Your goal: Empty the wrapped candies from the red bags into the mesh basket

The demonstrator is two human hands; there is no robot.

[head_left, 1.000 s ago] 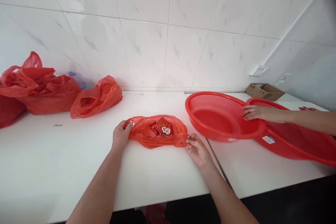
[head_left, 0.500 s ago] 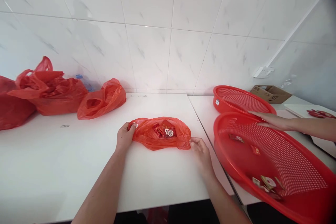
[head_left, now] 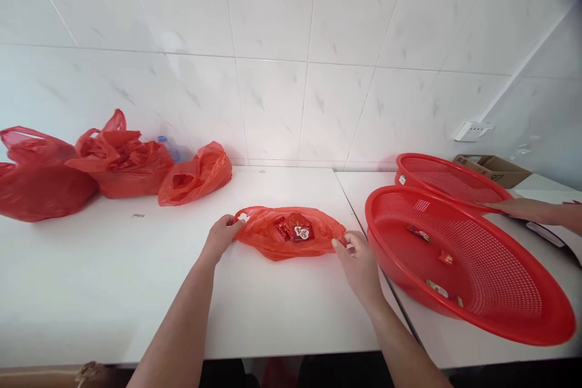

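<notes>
A red plastic bag (head_left: 273,250) lies on the white table in front of me with its mouth spread wide. Inside it, several small red packets (head_left: 302,233) show, one with white lettering. My left hand (head_left: 222,235) pinches the bag's left end by the handle. At the opposite end, my right hand (head_left: 359,260) has thumb and fingers closed on the bag's edge. Just right of that hand stands a large red sieve basket (head_left: 504,267) with a few small packets (head_left: 446,258) scattered on its bottom.
Along the wall at left sit several red plastic bags (head_left: 131,176) and a clear bottle with a blue cap (head_left: 167,147). A second red basket (head_left: 450,176) stands behind the large one, near a cardboard box (head_left: 495,168). Another person's hand (head_left: 522,208) reaches in from the right.
My right hand has gone from loose fingers beside the bag to a grip on its end, stretching it wider. The large basket has shifted and sits flatter; the other person's hand has moved.
</notes>
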